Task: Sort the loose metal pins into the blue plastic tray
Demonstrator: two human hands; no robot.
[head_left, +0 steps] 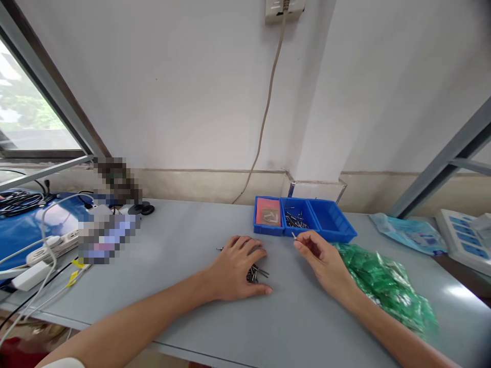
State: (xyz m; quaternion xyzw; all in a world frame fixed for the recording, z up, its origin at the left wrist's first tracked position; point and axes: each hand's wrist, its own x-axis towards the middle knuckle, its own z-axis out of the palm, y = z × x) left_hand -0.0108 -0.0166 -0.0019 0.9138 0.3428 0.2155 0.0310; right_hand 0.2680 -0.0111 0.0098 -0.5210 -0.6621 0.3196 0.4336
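My left hand rests palm down on the table with its fingers spread. It partly covers a small pile of thin metal pins, which shows between thumb and forefinger. One pin end pokes out beyond the fingers on the left. My right hand is raised a little, thumb and forefinger pinched on a small thin metal pin. It is just in front of a row of blue bins. Similar dark and silver pins lie in the middle bin. Their exact kind is too small to tell.
The left bin holds a reddish card or packet. A crumpled green plastic bag lies beside my right forearm. Farther right are a light blue packet and a white-and-blue device. Cables and a power strip occupy the left end.
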